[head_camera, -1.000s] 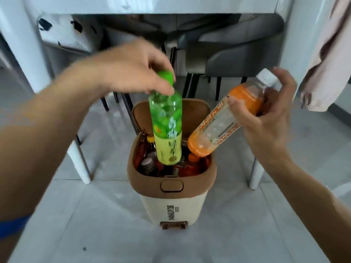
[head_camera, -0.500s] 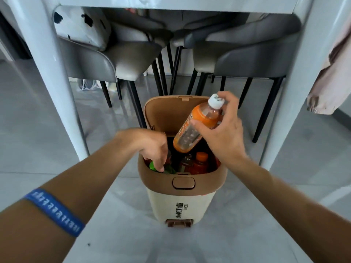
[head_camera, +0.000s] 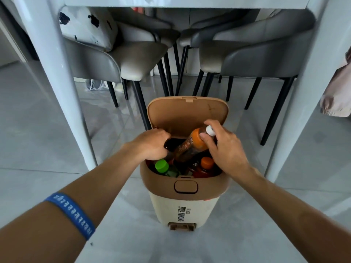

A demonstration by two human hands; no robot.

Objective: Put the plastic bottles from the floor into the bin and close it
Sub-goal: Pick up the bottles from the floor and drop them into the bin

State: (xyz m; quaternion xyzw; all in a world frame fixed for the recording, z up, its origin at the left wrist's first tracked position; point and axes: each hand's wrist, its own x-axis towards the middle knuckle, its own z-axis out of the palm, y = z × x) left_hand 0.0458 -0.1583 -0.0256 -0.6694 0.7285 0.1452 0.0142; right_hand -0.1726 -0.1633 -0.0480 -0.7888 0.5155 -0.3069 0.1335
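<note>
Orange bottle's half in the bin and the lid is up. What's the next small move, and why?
Probably push the orange bottle down flat among the others. It lies tilted across the bin's opening, its white cap at the right hand poking above the rim, so the raised lid would likely catch on it. The left hand seems to be clearing room inside.

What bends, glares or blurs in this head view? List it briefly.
Head view: wide-angle distortion splays the white table legs outward; soft window glare sheens the grey floor; the bin interior is shadowed, dimming the orange bottle there; both hands, left and right, look sharp.
</note>
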